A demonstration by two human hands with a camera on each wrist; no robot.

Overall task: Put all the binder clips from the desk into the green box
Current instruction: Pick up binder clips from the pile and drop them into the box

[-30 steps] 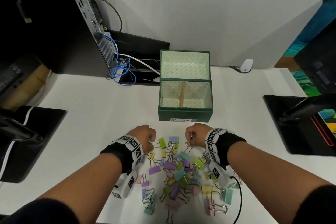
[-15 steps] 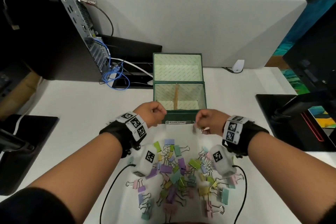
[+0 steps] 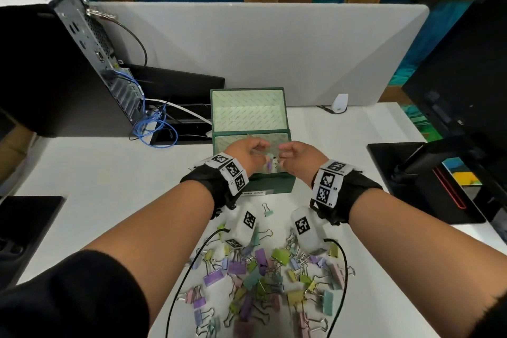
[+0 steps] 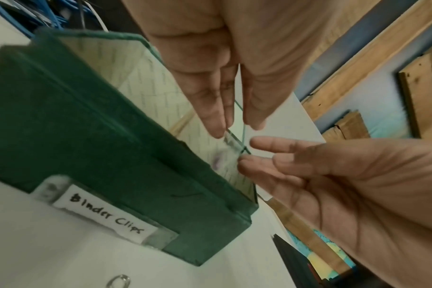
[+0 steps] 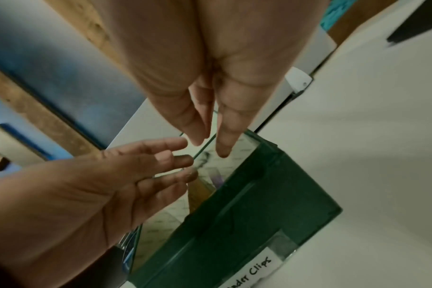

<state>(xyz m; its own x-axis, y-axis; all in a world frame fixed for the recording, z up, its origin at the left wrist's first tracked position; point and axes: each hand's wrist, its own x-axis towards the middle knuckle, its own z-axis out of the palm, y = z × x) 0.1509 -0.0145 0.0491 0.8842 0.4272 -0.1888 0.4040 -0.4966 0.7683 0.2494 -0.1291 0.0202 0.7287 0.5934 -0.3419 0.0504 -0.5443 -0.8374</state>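
The green box stands open on the white desk, its lid raised behind it, and a label reads "Binder Clips". My left hand and right hand hover side by side over its opening. In the wrist views the left hand and right hand have straight fingers and hold nothing. Blurred binder clips show just below and between the hands, inside the box's opening. A pile of pastel binder clips lies on the desk near me, and one teal clip lies apart by the box.
A computer tower with blue cables stands back left. Monitor bases sit at the left and right. A grey partition closes the desk's far edge. Black wrist cables trail across the clip pile.
Both hands lifted from the clip pile, each pinching clips, and moved forward over the box. Their fingers have now straightened and the clips have left them.
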